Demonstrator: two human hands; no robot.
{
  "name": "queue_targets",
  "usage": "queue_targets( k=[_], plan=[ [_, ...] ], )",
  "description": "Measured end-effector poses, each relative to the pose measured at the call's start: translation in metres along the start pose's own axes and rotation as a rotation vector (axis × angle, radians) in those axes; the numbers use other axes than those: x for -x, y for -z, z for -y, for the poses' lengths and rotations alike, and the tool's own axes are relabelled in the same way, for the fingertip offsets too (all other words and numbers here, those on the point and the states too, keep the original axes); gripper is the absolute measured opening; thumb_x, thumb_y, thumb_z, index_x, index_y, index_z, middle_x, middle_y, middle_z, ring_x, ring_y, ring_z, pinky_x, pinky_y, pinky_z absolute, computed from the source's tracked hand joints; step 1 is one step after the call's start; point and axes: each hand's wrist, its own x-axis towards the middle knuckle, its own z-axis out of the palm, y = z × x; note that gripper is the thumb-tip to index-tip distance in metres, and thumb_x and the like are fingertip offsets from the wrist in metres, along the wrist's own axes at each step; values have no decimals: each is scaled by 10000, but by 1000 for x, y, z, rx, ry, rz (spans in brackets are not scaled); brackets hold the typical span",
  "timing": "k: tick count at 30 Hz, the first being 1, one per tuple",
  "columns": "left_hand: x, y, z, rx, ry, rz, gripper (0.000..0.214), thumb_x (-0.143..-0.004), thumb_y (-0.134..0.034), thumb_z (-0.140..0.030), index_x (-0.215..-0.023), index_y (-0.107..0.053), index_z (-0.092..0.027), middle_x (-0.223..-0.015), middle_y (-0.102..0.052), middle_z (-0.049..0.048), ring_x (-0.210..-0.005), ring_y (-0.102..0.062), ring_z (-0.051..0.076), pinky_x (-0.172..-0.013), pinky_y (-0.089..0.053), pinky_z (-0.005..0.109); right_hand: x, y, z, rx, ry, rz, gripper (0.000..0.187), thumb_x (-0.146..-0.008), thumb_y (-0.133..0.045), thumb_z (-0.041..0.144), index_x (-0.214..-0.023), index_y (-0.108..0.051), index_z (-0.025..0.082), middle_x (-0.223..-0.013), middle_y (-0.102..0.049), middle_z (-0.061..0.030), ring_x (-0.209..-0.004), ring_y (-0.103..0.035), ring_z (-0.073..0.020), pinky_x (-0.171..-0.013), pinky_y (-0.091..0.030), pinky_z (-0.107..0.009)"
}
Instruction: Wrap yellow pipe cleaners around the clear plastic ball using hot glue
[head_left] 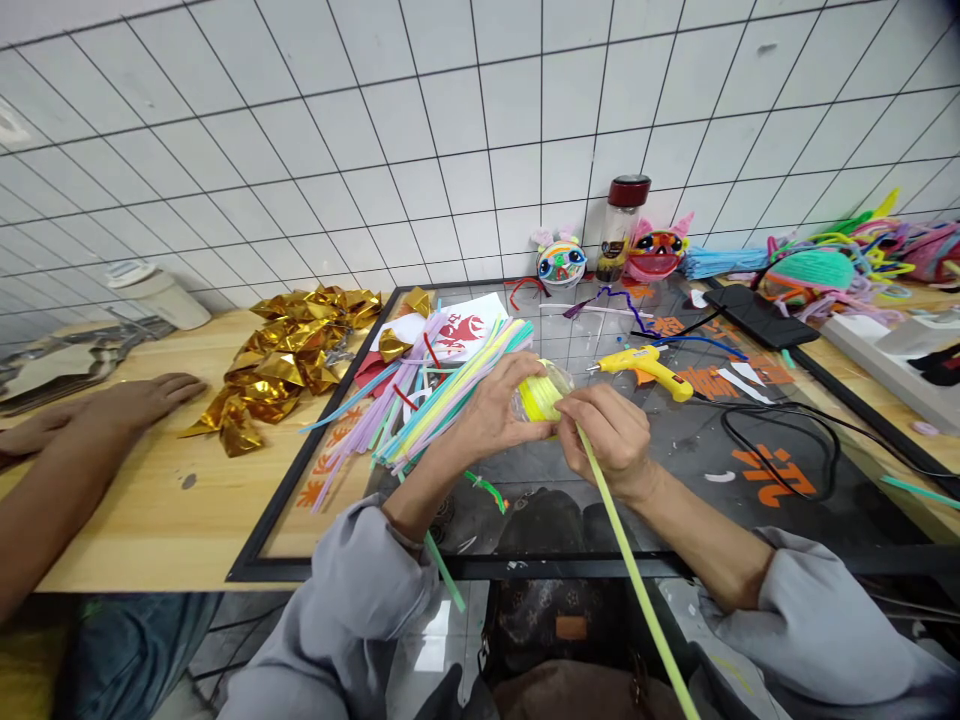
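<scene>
My left hand (491,410) is closed around a small clear bottle (541,393) partly wrapped in yellow-green pipe cleaner. My right hand (609,432) pinches a long yellow-green pipe cleaner (634,575) against the bottle; its free end trails down toward my lap. Both hands hover over a black-framed glass board (690,450). A pile of pastel pipe cleaners (427,395) lies just left of my left hand.
A yellow glue gun (649,368) with a black cord lies right of my hands. Crumpled gold foil (292,355) sits on the wooden table. Another person's hand (112,405) rests flat at the left. A jar (621,228), small masks and more pipe cleaners (840,262) line the back.
</scene>
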Motion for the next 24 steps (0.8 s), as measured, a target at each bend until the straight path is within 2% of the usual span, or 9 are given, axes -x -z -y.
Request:
queue_targets(
  k=[13,24],
  plan=[
    [-1,5,-3,-78,-72,22,536,-786,-780,-468,-1201,-573,-199,-1305,-624,166,-1236,-614,300,-1054,-510,482,1,0,-2,-49,-47,-2,222,-811,-550,16,-923,-625,193,-759,-677,-50,-689,-627,-175,-617,-494,-282],
    [-2,10,-10,-84,-38,80,532,-797,-764,-509,-1200,-580,-213,-1318,-607,163,-1243,-608,305,-1070,-507,488,2,-1,-2,-70,-62,1,229,-815,-543,27,-932,-645,195,-770,-683,-53,-691,-643,-180,-625,-517,-292]
  ],
)
